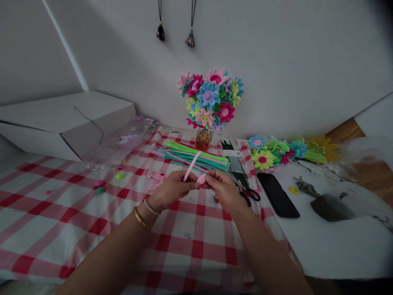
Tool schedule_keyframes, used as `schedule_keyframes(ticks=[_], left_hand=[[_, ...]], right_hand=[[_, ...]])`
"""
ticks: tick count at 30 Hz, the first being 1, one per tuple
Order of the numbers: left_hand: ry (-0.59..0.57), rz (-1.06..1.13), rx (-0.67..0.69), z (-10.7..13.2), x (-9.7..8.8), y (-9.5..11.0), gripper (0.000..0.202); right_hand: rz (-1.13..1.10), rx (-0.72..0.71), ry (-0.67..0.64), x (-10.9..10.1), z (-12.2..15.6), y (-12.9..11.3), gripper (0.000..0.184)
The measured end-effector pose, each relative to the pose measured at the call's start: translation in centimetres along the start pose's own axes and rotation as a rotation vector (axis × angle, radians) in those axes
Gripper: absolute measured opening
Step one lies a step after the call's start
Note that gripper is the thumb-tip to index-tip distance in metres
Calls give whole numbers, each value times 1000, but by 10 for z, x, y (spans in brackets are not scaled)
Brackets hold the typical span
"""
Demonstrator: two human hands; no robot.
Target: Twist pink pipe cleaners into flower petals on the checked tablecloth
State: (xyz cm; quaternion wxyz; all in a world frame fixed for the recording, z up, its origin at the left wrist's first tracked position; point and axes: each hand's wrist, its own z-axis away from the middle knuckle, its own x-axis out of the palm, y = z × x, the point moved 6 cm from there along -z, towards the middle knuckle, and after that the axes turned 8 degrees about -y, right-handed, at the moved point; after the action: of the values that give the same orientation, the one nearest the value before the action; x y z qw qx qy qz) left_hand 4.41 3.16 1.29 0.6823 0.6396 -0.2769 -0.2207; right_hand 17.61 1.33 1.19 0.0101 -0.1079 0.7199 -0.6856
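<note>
A pink pipe cleaner (pixel 193 165) is pinched between both hands above the checked cloth. My left hand (pixel 177 189) is closed on it, and its straight length sticks up past the fingers. At the other end, my right hand (pixel 223 189) grips a looped, petal-like part (pixel 201 179). Left of my left hand lie pink looped pieces (pixel 157 177). Just beyond both hands rests a bundle of green, teal and lilac pipe cleaners (pixel 199 157). Black-handled scissors (pixel 254 195) lie beside my right hand, partly hidden by it.
A vase (pixel 203 139) of fuzzy flowers (pixel 208 96) stands at the back. On the left are a white box (pixel 98 137), a plastic bag (pixel 123 141) and small pompoms (pixel 100 190). Rightward lie a black phone (pixel 278 196), loose flowers (pixel 264 159) and keys (pixel 307 186).
</note>
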Motion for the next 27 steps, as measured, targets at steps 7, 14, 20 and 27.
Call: schedule_keyframes(ticks=[7,14,20,27], left_hand=[[47,-116,10,-2,-1,-4,21],[102,-305,85,1,-1,6,14],[96,-297,124,0,1,5,15],[109,-82,190,-2,11,3,16]], right_hand=[[50,-7,-42,3,1,-3,14],[84,-18,-78,4,0,-6,17],[40,-26,-31,0,-1,-2,14],[-104,-69,53,3,0,1,18]])
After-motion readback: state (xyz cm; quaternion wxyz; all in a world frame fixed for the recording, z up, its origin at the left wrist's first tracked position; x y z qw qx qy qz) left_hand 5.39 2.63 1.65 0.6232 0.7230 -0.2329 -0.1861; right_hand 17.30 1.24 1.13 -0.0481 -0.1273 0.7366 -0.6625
